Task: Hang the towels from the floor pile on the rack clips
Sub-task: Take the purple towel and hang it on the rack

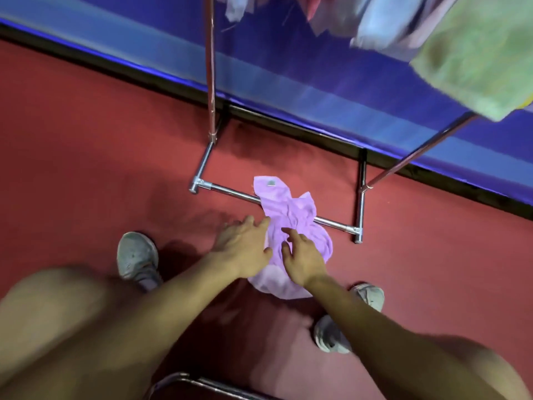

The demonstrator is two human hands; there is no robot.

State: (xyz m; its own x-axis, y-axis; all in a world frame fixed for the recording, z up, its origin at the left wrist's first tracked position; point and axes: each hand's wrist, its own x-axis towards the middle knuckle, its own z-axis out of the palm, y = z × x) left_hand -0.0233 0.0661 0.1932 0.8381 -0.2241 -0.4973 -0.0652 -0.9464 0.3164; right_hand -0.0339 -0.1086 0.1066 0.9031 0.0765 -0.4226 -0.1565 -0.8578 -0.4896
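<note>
both hands, left hand (245, 249) and right hand (302, 261), splayed open over lilac towel (291, 215), gripping nothing; draped across rack base bar (230, 192), likely to snag if yanked.

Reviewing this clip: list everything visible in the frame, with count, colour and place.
purple towel: one, lilac, crumpled on the floor, draped over the rack's base bar
rack: one, chrome, standing by the wall
hanging towels: several, green, pale blue, pink, blurred at top
floor: red
wall: blue
shoes: two, grey, on the floor
left hand: open, at the towel's edge
right hand: open, over the towel
</note>
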